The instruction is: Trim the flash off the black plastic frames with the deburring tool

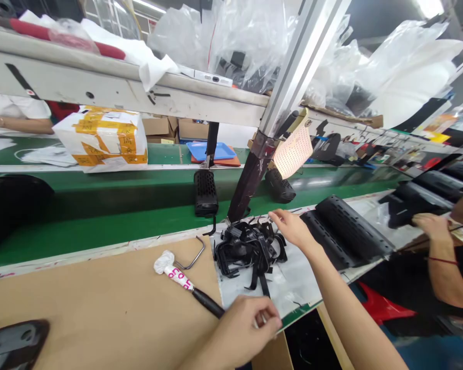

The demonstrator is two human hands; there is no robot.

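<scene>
Black parts (250, 246) lie beside the half-open right hand (294, 229), left hand (244, 322) loosely curled.

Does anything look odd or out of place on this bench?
The black parts beside the right hand lie in a jumbled heap, at all angles. The hammer-like tool also looks unusual: its head is bundled in white wrapping. I see no spill.

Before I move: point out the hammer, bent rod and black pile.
Hammer (182, 281): head view, on the wrapped shaft.
Bent rod (196, 258): head view, on its long straight side.
Black pile (250, 249): head view, middle of the heap.
</scene>
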